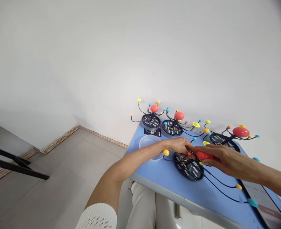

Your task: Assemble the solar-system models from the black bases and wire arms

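Note:
A planet model with a round black base (190,170) stands near the front of the blue table. Its red ball (203,155) is in my right hand (226,159), with the fingers wrapped round it. My left hand (180,146) reaches in above the base, its fingers close together at the model's central part beside the red ball; what they grip is hidden. Thin black arms spread from the model, with a yellow ball (166,152) at the left, an orange ball (238,186) and a teal piece (252,202) at the right.
Three similar models (151,121) (172,128) (241,132) stand along the wall side of the blue table (164,178). A clear round dish (144,140) lies left, partly under my left forearm. A tablet-like device (264,200) is at the right. Black legs (18,168) stand on the floor far left.

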A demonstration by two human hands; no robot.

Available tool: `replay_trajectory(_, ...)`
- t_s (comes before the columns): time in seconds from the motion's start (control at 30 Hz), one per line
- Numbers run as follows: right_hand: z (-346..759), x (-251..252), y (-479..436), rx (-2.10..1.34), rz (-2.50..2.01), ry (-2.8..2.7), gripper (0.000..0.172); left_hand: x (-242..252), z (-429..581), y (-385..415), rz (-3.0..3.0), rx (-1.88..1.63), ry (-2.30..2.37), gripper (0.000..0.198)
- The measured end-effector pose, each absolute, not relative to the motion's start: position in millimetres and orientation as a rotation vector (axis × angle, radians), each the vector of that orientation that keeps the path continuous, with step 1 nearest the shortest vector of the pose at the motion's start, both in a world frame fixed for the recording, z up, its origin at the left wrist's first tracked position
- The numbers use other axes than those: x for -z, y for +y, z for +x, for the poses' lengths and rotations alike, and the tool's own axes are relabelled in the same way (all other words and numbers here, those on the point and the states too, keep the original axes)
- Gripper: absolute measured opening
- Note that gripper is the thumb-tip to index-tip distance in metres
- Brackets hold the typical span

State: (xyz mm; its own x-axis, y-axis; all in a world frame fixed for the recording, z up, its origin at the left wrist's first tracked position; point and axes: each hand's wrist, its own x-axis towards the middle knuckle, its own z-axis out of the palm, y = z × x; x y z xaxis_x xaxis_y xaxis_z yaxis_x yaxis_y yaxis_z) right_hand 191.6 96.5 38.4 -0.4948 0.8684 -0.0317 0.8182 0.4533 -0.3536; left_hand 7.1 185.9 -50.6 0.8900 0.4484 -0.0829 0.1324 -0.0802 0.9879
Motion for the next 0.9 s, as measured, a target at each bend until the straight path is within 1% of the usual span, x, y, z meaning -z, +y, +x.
replay_trajectory(0.1, 189, -43, 97, -0.565, -1.539, -2.653, 0.038, 52, 8, 186, 1.662, -0.279, 0.455, 0.022)
replay_trajectory(0.27, 185, -46, 95, -0.679, -1.654, -2.504, 0.047, 51, 10, 186, 1.657, -0.252, 0.488, 0.034)
replay_trajectory(0.4, 184, -46, 91, -0.865, -1.684, -2.303, 0.049, 46, 9, 183, 1.622, -0.247, 0.503, 0.024)
replay_trajectory(0.53, 187, -44, 90, -1.023, -1.706, -2.163, 0.052, 43, 9, 181, 1.615, -0.248, 0.506, 0.020)
replay_trajectory(0.73, 195, -35, 95, -1.046, -1.737, -2.082, 0.055, 45, 10, 183, 1.629, -0.275, 0.446, 0.016)
replay_trajectory(0.83, 198, -33, 97, -1.080, -1.753, -2.041, 0.053, 47, 10, 184, 1.623, -0.278, 0.437, 0.011)
replay_trajectory(0.9, 200, -34, 98, -1.124, -1.761, -2.007, 0.051, 48, 11, 185, 1.620, -0.275, 0.433, 0.012)
